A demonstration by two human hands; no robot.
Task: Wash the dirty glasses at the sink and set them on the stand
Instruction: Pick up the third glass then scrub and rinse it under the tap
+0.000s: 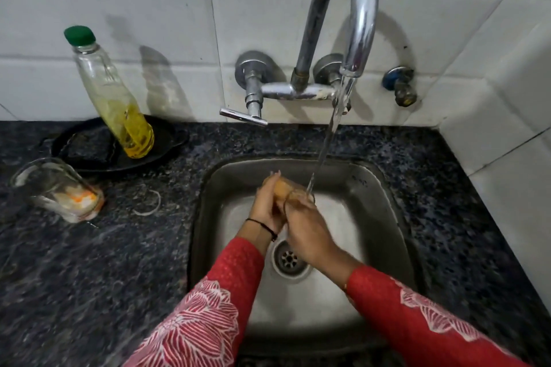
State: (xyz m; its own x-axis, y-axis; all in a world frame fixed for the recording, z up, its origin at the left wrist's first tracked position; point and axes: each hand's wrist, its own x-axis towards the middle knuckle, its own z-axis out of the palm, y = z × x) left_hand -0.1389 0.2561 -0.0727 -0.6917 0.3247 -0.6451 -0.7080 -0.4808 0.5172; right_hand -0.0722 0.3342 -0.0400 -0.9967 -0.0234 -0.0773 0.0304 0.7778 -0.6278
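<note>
Head view: water runs from the tap in a thin stream that lands at the lip of a glass held over the sink.
Glass in hand: it lies tilted on its side, mouth toward the stream, probably so the water can run in and spill straight out again into the basin.
Left hand: closed round the base end of the glass on the side away from the stream, steadying it.
Right hand: closed on the rim end, nearer the stream; whether its fingers reach inside the glass I cannot tell, since motion blurs them.
Height over the sink: both hands hold the glass above the drain, so the dirty water would fall there rather than on the bench.
Second glass: stands on the bench well to the left of the sink, with orange and white residue at its bottom; it looks unwashed and waiting its turn.
Soap bottle: green-capped, part full of yellow liquid, resting in a black dish behind the second glass, within reach of the sink.
Stand: not in view.
Stage, as a judgement: rinsing of the first glass, with placing on the stand not yet done.
</note>
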